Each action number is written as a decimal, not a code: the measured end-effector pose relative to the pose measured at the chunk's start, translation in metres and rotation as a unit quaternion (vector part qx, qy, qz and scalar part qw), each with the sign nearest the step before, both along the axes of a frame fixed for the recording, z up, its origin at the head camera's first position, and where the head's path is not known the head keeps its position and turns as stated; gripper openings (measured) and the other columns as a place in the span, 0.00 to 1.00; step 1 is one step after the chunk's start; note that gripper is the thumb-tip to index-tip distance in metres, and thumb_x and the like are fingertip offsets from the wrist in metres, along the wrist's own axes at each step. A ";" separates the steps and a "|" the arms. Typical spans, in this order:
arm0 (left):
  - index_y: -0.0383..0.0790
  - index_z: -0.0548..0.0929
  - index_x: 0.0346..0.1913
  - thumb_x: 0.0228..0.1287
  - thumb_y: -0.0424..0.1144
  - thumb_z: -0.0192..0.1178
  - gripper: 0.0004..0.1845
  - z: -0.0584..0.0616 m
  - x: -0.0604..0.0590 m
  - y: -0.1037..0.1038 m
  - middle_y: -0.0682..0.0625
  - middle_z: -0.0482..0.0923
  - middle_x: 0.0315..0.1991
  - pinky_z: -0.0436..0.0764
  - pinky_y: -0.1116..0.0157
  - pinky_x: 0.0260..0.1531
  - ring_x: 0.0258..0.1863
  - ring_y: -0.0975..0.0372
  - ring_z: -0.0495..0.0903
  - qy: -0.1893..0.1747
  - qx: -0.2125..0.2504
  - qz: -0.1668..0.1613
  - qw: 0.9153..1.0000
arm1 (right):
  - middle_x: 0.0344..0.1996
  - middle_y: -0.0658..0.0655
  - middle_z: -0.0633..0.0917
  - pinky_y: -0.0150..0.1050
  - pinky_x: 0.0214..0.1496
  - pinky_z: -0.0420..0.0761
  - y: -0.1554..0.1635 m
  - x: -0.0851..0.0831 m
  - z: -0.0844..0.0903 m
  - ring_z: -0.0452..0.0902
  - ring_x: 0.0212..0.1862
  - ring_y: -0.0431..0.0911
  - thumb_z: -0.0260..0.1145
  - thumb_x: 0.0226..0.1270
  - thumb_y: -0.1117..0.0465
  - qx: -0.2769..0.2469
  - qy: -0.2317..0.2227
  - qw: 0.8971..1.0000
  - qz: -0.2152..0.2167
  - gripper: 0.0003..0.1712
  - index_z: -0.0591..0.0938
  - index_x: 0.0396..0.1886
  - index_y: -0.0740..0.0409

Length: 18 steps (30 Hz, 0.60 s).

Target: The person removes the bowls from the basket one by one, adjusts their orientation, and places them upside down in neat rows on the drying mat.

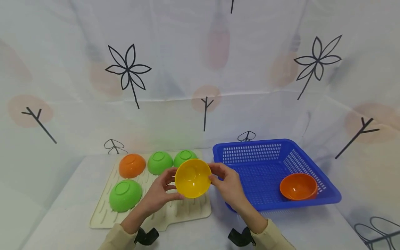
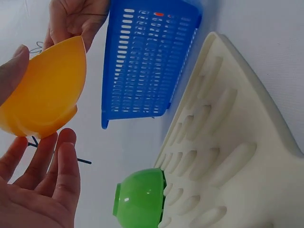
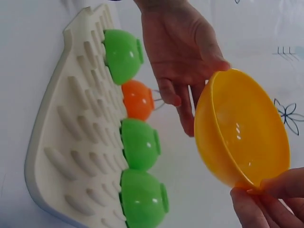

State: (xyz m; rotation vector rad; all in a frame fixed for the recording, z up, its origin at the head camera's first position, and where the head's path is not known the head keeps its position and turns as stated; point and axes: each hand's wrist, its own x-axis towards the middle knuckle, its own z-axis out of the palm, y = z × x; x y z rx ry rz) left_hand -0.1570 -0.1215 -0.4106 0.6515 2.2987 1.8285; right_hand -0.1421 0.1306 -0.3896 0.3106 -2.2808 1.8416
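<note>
A yellow bowl [image 1: 193, 178] is held up over the drying mat, its hollow side turned toward the head camera. At its left side my left hand [image 1: 159, 191] holds it, with the thumb by the rim and the fingers against the outside near the base, as the left wrist view shows. On the opposite side my right hand [image 1: 230, 184] pinches the rim between thumb and fingers. Behind the yellow bowl, two green bowls [image 1: 160, 163] [image 1: 185, 158] lie upside down on the cream drying mat [image 1: 187, 212]. An orange bowl [image 1: 132, 166] and another green bowl [image 1: 125, 195] are also upside down there.
To the right stands a blue perforated basket [image 1: 250, 208]. An orange bowl [image 1: 298, 186] sits inside, mouth up, in its right front corner; whether another is nested beneath cannot be told. A white patterned cloth [image 1: 175, 114] covers the table and hangs behind.
</note>
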 end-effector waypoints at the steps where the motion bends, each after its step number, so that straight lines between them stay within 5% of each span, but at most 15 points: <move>1: 0.42 0.66 0.70 0.51 0.38 0.78 0.44 0.000 0.000 0.000 0.45 0.72 0.64 0.81 0.64 0.53 0.60 0.50 0.74 0.003 0.004 0.000 1.000 | 0.51 0.57 0.85 0.38 0.46 0.85 0.000 0.000 0.000 0.82 0.54 0.53 0.66 0.65 0.75 0.001 0.002 1.000 -0.001 0.18 0.82 0.54 0.59; 18: 0.46 0.72 0.68 0.50 0.33 0.78 0.40 0.006 -0.001 -0.013 0.50 0.74 0.64 0.84 0.53 0.48 0.59 0.52 0.74 0.090 -0.004 0.019 0.996 | 0.51 0.51 0.86 0.51 0.58 0.80 0.002 0.003 0.009 0.80 0.56 0.49 0.69 0.66 0.68 0.037 -0.026 0.999 0.000 0.19 0.83 0.56 0.53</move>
